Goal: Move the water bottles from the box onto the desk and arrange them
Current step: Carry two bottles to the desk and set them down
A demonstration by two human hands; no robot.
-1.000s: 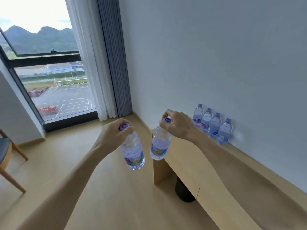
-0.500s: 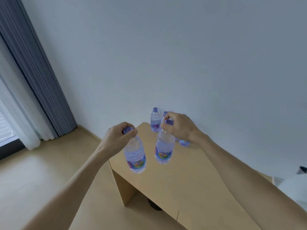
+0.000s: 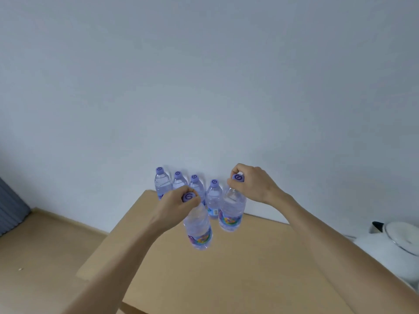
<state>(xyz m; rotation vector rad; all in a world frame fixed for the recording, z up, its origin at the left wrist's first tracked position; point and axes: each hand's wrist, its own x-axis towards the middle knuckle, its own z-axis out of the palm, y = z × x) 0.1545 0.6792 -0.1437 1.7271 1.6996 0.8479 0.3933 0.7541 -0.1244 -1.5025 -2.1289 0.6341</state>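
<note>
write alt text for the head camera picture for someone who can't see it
Each hand, left hand and right hand, holds a water bottle by its purple cap over a wooden desk. Four bottles stand in a row against the wall; a white kettle sits right.

We see clear glossy plastic on the water bottles (image 3: 231, 211), matt purple plastic caps (image 3: 238, 177), a smooth matt wood-look worktop (image 3: 226, 268), and a glossy white kettle (image 3: 390, 248) with a shiny metal rim.

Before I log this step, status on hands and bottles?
Left hand, right hand each grip a bottle by the cap. Four bottles at wall. Kettle far right, clear.
</note>
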